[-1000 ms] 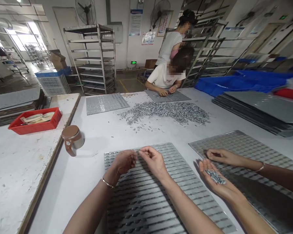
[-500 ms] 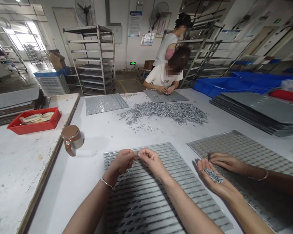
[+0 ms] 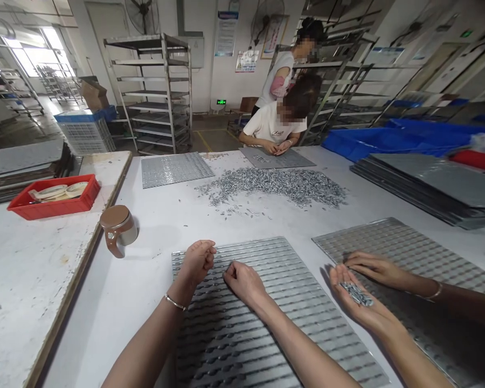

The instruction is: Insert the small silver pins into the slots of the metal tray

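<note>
A grey sheet lies in front of me, covered with rows of small shiny oval metal pieces. Over its far left part is my left hand, fingers curled closed; what they hold, if anything, is hidden. My right hand is lower and a little to the right, thumb and fingers pinched together at a row of the sheet. Anything inside that pinch is too small to make out. Beyond the sheet is a loose heap of the small metal pieces.
A co-worker's hand at the right holds many metal pieces above a second sheet. A brown mug and a red tray are at the left. Across the table sits another person. Stacked sheets lie at the right.
My hands have parted from near contact. The right one has come down toward me onto the sheet; the left one has shifted slightly left and up.
</note>
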Motion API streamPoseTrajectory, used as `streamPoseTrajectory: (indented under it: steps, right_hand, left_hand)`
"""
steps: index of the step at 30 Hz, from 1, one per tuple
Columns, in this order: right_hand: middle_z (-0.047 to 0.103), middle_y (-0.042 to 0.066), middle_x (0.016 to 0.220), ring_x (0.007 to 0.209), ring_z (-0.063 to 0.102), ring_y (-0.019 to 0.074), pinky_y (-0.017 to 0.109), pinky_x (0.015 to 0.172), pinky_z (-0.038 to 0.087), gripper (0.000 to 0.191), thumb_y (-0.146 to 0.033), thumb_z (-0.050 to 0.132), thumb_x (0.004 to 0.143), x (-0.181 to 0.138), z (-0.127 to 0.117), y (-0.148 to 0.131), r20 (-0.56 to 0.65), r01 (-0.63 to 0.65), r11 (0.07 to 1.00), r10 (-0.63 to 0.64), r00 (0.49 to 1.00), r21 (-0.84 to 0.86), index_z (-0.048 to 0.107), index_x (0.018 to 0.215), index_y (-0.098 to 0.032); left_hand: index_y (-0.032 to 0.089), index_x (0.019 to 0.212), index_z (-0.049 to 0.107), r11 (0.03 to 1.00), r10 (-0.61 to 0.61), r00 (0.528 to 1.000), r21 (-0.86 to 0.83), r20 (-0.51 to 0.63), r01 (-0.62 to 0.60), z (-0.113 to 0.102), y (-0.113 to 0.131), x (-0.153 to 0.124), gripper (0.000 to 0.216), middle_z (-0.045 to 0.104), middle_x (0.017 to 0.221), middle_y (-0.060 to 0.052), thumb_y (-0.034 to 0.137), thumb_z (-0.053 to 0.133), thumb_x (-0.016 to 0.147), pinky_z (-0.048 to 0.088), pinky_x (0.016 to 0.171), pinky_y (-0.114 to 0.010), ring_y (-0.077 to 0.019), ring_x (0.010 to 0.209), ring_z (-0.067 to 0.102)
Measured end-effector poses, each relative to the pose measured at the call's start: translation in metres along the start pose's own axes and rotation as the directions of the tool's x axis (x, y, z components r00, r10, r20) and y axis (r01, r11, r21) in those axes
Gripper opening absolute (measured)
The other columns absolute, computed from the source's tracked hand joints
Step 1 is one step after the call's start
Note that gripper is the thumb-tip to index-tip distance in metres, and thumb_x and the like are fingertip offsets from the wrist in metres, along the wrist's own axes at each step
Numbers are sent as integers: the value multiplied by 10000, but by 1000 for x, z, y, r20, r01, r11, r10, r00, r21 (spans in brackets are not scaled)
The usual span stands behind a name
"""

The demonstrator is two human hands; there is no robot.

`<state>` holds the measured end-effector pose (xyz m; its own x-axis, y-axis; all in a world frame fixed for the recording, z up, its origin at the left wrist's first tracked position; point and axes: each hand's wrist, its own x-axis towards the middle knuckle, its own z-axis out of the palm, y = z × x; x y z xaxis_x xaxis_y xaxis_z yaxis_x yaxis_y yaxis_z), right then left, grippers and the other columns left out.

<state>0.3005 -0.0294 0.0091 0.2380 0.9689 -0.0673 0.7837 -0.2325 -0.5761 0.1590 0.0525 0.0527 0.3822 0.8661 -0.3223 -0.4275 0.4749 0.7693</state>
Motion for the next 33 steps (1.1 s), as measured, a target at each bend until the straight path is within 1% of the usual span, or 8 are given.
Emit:
streamPoseTrajectory:
  steps: [3, 5, 9, 13, 18, 24, 28, 33]
  right_hand:
    - [625, -15, 671, 637, 566, 163, 257, 608, 373, 63, -209, 621, 831, -3, -5, -2, -76, 47, 990, -37, 996, 129, 591, 776, -211]
    - [619, -13, 683, 615, 554, 160, 265, 611, 414, 102, -285, 578, 900, -7, -11, -7, -189, 128, 960, -81, 979, 248, 610, 832, -216]
    - [706, 64, 917, 805, 635, 205, 321, 748, 504, 198, -325, 526, 965, -15, -26, -25, -308, 385, 881, -299, 903, 274, 697, 1011, -236]
    - [724, 76, 998, 945, 656, 230, 348, 824, 512, 233, -241, 489, 962, -18, -29, -35, -266, 484, 834, -419, 868, 265, 715, 1020, -255]
    - [662, 27, 776, 744, 600, 194, 299, 695, 458, 106, -234, 554, 892, -20, -27, -31, -237, 402, 861, -339, 910, 311, 652, 852, -239]
    - [624, -11, 665, 592, 540, 157, 269, 591, 418, 223, -419, 581, 866, -15, -25, 0, -86, 91, 804, -50, 995, 587, 651, 888, -208]
    - [610, -14, 616, 583, 537, 160, 266, 581, 392, 178, -351, 577, 825, -17, -11, 15, 25, 53, 891, -72, 997, 450, 635, 729, -212]
    - [667, 13, 730, 732, 616, 196, 288, 683, 421, 163, -229, 544, 837, -21, 6, 13, -54, 135, 965, -127, 991, 226, 663, 725, -228]
  left_hand:
    - [132, 841, 639, 995, -58, 998, -80, -8, 57, 3, -2, -1, 250, 648, 741, -50, 358, 746, 825, 431, 473, -208, -102, 542, 566]
    - [128, 957, 659, 979, -101, 995, -174, 22, 104, 7, -2, -3, 362, 696, 913, -125, 486, 632, 918, 560, 670, -283, -184, 773, 693]
    - [137, 1232, 604, 955, -151, 982, -241, 117, 176, 18, 0, -13, 632, 660, 1221, -215, 660, 356, 978, 558, 914, -365, -267, 1106, 683]
    - [197, 1371, 508, 961, -173, 981, -201, 83, 187, 28, -5, -22, 696, 602, 1351, -210, 724, 384, 934, 540, 965, -412, -297, 1184, 652]
    - [228, 1380, 499, 970, -154, 987, -183, 47, 160, 32, -15, -25, 655, 587, 1374, -188, 703, 423, 936, 541, 967, -417, -308, 1234, 621]
    - [192, 1196, 591, 983, -46, 998, -177, -31, 39, 21, -4, -16, 473, 639, 1236, -166, 590, 532, 948, 570, 861, -362, -260, 1077, 668]
    - [189, 1105, 576, 973, 69, 986, -210, -155, -101, 7, 10, -3, 330, 645, 1157, -139, 481, 570, 951, 565, 735, -315, -203, 917, 673]
    - [191, 1066, 571, 958, 173, 960, -188, -218, -215, -7, 17, 6, 314, 652, 1109, -112, 412, 679, 871, 535, 671, -282, -161, 816, 662]
